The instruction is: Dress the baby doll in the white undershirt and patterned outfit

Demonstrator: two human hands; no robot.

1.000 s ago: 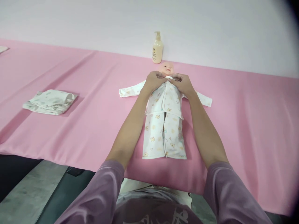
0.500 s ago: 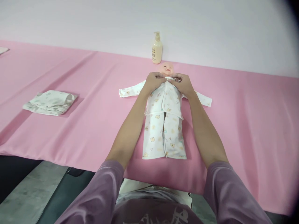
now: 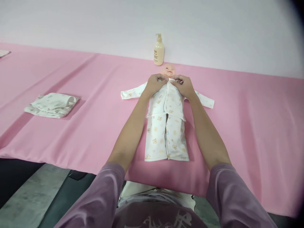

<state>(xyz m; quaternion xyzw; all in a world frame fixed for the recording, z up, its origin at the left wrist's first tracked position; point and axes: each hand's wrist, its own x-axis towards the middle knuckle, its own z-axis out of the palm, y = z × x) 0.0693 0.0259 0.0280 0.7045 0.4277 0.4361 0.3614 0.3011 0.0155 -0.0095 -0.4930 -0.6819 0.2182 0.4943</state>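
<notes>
A baby doll [image 3: 169, 70] lies face up, dressed in a white patterned shirt [image 3: 159, 103] and matching trousers [image 3: 155, 137]. At the left side of the shirt's collar, my left hand [image 3: 155, 84] pinches the fabric between thumb and fingers. My right hand [image 3: 184, 85] grips the collar's other side, just below the doll's chin. The fingertips of both hands are close together at the neck. Both shirt sleeves stretch outward, flat on the cloth. The shirt's hem overlaps the top of the trousers.
A pump bottle [image 3: 159, 53] stands behind the doll's head, by the white wall [image 3: 95, 25]. Folded patterned cloth [image 3: 53, 105] lies to the left on the pink sheet [image 3: 99, 95]. Part of another pale item [image 3: 3, 53] shows at the far left edge.
The view has shifted very slightly. Both hands remain at the collar, with no other clear movement.
</notes>
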